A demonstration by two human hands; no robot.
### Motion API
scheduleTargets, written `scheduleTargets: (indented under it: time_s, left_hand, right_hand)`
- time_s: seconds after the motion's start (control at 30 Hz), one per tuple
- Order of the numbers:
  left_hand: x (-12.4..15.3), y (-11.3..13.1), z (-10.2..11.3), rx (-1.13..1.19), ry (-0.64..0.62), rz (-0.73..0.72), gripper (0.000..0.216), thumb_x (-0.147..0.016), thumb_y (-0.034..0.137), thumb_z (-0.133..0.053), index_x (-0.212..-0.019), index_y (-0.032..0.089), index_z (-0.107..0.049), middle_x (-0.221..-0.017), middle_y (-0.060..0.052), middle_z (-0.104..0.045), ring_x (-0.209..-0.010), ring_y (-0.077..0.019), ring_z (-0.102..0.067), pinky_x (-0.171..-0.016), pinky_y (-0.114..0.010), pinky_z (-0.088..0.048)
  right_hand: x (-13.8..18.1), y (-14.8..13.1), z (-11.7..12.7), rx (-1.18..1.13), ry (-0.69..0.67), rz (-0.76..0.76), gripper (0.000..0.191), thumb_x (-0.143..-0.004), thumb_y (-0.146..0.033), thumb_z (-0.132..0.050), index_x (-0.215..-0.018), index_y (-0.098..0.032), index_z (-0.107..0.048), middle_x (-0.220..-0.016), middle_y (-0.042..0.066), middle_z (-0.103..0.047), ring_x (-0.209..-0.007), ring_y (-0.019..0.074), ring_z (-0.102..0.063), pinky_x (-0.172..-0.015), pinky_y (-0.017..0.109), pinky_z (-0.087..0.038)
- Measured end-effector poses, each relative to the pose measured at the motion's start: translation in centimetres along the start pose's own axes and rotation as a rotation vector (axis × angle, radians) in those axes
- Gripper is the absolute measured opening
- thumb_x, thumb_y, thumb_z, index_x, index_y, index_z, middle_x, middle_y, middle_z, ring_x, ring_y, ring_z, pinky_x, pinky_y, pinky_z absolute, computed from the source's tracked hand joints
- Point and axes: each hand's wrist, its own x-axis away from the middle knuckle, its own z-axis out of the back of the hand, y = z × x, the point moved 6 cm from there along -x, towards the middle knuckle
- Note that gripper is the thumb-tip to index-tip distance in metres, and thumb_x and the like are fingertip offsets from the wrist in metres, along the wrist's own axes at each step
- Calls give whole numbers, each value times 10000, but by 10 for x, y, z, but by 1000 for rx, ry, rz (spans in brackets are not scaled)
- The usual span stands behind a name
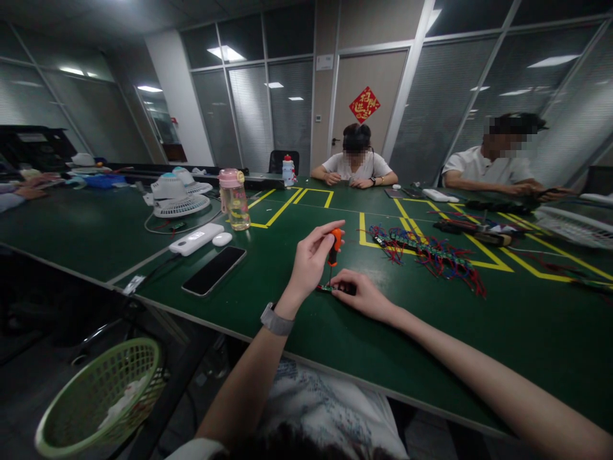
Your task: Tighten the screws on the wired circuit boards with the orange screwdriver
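My left hand (309, 262), with a watch on its wrist, is closed round the orange and black handle of a small screwdriver (334, 248) that stands upright, tip down. My right hand (361, 294) lies on the green table (297, 319) and pinches a small circuit board (331, 289) flat under the screwdriver's tip. A pile of similar boards with red and blue wires (428, 252) lies a little beyond my right hand.
A black phone (214, 270), a white power strip (196, 239), a pink-lidded bottle (234, 199) and white fans (175, 195) sit to the left. Two people sit across the table. Yellow tape lines mark the tabletop. A green basket (103, 399) stands below left.
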Motion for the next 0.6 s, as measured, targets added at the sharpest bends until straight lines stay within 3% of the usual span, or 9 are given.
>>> scheduleTargets:
  time_s: [0.6]
  left_hand:
    - [-4,0,-9,-8,-52,35,283,-899,247,-510,-1133,176,-653,-996,-74,-680,-831,-148,-644,-724,-250,-520]
  right_hand:
    - [1,0,1,-2,-3,6,129,-805,-170,-590,-898,-159,-679,-828,38,-612,-699,140,-544,-651,272,-454]
